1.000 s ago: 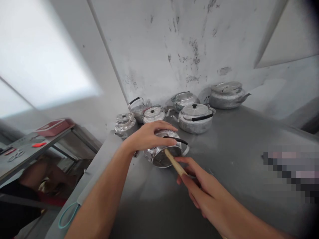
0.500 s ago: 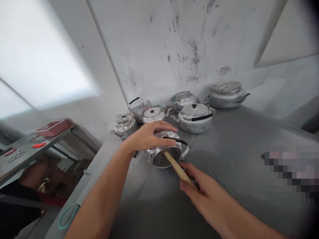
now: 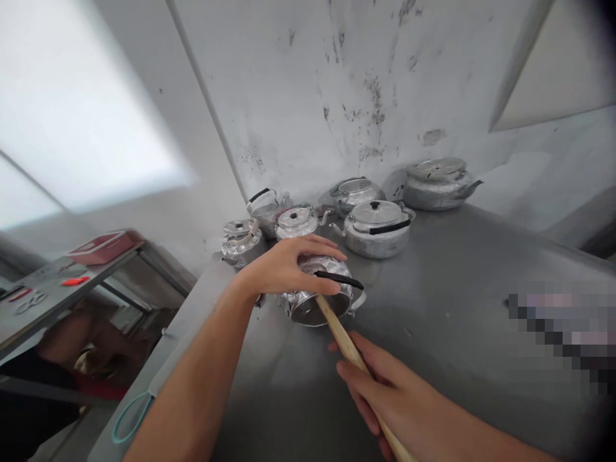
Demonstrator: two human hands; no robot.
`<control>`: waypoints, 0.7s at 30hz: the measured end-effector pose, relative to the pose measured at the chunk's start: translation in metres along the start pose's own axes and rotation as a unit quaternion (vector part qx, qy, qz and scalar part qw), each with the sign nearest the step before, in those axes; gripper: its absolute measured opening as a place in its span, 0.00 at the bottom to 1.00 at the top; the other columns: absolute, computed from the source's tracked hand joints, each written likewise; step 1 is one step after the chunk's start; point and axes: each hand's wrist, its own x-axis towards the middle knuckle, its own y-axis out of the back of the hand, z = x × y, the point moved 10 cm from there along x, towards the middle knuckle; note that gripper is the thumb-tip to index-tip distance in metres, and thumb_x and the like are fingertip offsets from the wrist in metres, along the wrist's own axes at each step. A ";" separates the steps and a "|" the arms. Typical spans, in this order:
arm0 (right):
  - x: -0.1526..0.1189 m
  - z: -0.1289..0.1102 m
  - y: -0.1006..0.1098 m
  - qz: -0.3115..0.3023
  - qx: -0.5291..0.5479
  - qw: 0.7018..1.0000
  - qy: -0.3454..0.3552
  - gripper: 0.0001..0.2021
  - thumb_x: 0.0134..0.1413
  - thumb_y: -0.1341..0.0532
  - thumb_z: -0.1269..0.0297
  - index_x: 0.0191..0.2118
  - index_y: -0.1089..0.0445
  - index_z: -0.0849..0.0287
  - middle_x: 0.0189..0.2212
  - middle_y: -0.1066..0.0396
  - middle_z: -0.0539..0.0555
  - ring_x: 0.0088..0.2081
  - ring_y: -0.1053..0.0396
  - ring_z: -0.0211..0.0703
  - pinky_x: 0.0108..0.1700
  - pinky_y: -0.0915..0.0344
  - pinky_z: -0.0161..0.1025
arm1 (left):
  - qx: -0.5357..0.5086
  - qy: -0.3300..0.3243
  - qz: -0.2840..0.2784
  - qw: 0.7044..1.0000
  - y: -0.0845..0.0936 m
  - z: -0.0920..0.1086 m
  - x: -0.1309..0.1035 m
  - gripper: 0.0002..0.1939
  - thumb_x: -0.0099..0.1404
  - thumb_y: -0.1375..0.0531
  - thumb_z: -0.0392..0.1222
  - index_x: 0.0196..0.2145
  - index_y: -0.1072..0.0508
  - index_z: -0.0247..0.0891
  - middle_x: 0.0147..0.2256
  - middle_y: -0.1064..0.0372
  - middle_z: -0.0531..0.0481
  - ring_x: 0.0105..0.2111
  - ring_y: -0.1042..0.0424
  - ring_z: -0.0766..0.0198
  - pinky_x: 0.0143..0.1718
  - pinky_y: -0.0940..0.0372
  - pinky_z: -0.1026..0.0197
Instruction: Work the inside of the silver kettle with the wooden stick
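Observation:
A silver metal kettle [image 3: 312, 308] lies tipped on the grey table, its round opening facing me. My left hand [image 3: 296, 266] holds it from above, thumb and fingers spread around its side near the black handle grip [image 3: 339, 280]. In my right hand [image 3: 373, 378] is a wooden stick [image 3: 339, 330], gripped along its length. The stick's far end goes inside the kettle's opening, where its tip is hidden.
Several other metal kettles stand behind, among them a lidded one [image 3: 378, 234] and another by the wall [image 3: 437, 186]. At left, a lower bench holds a pink basket [image 3: 108, 247], scissors [image 3: 31, 301] and a red object [image 3: 75, 281]. Another person [image 3: 33, 391] is partly visible below it.
My right hand has shifted slightly down and left, and more of the wooden stick shows out of the kettle. The left hand stays on the kettle, which has tilted slightly.

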 end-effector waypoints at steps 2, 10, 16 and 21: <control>-0.002 -0.001 0.000 0.006 -0.008 1.000 -0.010 0.18 0.74 0.53 0.56 0.61 0.43 0.58 0.20 0.41 0.40 0.18 0.43 0.33 0.21 0.40 0.30 | -0.003 -0.002 -0.008 1.000 -0.001 0.000 0.000 0.25 0.61 0.30 0.53 0.55 0.22 0.49 0.63 0.35 0.49 0.48 0.28 0.56 0.41 0.36 0.60; -0.003 -0.004 -0.003 0.008 -0.030 0.999 0.018 0.17 0.73 0.53 0.50 0.52 0.37 0.55 0.21 0.41 0.42 0.20 0.42 0.34 0.22 0.41 0.31 | -0.008 0.010 -0.026 1.000 -0.004 -0.001 -0.001 0.25 0.61 0.31 0.54 0.56 0.22 0.50 0.64 0.37 0.49 0.46 0.28 0.57 0.39 0.36 0.60; -0.005 -0.010 0.002 0.026 -0.032 0.999 0.031 0.15 0.73 0.54 0.52 0.51 0.39 0.54 0.21 0.42 0.42 0.21 0.42 0.35 0.21 0.40 0.30 | -0.014 0.010 -0.024 1.000 -0.003 -0.002 0.001 0.26 0.61 0.31 0.55 0.56 0.22 0.49 0.65 0.37 0.48 0.52 0.29 0.53 0.42 0.35 0.60; -0.004 -0.010 -0.001 0.009 -0.047 0.999 0.024 0.17 0.74 0.55 0.52 0.41 0.37 0.56 0.21 0.42 0.42 0.20 0.44 0.32 0.21 0.40 0.30 | -0.018 0.017 -0.021 0.999 -0.003 -0.003 0.001 0.25 0.62 0.31 0.55 0.55 0.22 0.49 0.65 0.37 0.49 0.51 0.29 0.54 0.41 0.36 0.61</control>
